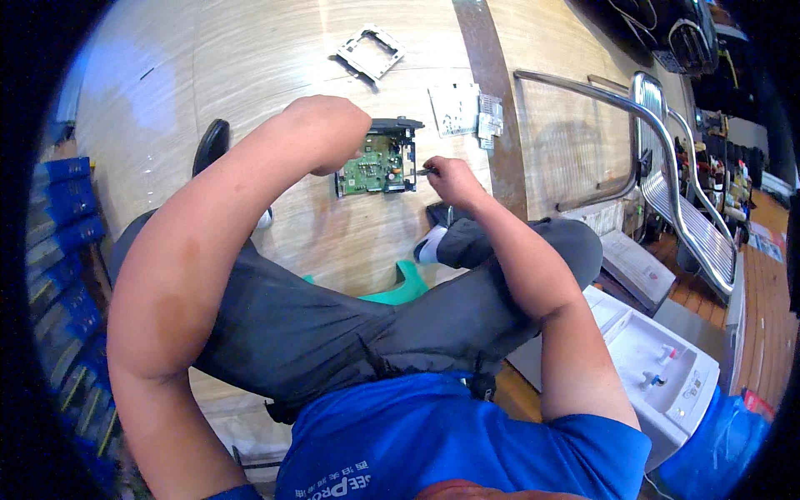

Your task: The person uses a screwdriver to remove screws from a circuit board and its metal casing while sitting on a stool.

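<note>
Left hand (337, 137) presses down, curled, on the circuit board (375, 164) lying on the floor (250, 50); my right hand (450, 179) pinches a thin tool (427, 172) at its right edge. I'd judge a firm hold and gentle prying serve best. White plate (454, 108) lies just beyond, grey frame (371, 52) farther off. Blue boxes (62, 242) stack at my left; a white appliance (658, 375) sits at my right.

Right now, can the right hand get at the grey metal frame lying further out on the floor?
Probably yes. The right hand is at the circuit board, and bare floor lies between it and the frame.
</note>
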`<state>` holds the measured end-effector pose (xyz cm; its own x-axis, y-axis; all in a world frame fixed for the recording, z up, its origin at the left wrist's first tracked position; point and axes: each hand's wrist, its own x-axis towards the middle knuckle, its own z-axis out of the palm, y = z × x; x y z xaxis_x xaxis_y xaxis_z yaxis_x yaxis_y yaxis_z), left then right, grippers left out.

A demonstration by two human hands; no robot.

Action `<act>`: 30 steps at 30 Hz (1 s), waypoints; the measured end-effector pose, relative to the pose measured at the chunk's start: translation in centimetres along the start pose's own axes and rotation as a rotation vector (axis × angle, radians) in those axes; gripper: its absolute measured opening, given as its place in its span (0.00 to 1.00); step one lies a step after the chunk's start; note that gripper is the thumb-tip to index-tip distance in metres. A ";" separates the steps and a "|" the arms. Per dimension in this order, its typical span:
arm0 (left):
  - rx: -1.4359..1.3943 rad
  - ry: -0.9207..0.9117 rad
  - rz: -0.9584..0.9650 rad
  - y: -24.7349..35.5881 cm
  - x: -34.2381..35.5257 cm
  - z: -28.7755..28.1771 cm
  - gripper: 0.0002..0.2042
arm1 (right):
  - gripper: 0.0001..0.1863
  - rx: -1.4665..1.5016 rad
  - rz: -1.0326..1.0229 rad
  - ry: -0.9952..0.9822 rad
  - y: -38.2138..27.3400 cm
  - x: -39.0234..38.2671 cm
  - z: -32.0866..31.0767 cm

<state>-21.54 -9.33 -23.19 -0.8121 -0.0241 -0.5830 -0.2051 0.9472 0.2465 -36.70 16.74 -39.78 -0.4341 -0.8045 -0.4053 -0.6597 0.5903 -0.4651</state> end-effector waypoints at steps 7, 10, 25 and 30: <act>0.018 -0.035 0.017 0.4 1.5 0.4 0.09 | 0.10 -0.227 0.014 -0.171 0.4 1.4 3.9; 0.035 -0.103 0.040 0.5 2.0 0.5 0.14 | 0.10 -0.277 0.009 -0.200 0.6 1.8 4.8; 0.019 -0.070 0.011 1.1 2.5 0.0 0.12 | 0.08 -0.302 0.015 -0.221 0.6 2.6 5.6; 0.002 -0.068 -0.002 1.0 2.5 0.1 0.12 | 0.08 -0.291 0.029 -0.224 -0.2 2.8 5.2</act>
<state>-23.71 -8.44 -24.47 -0.7727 -0.0044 -0.6348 -0.2058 0.9477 0.2439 -34.58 14.73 -44.89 -0.3319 -0.7343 -0.5921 -0.8100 0.5436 -0.2201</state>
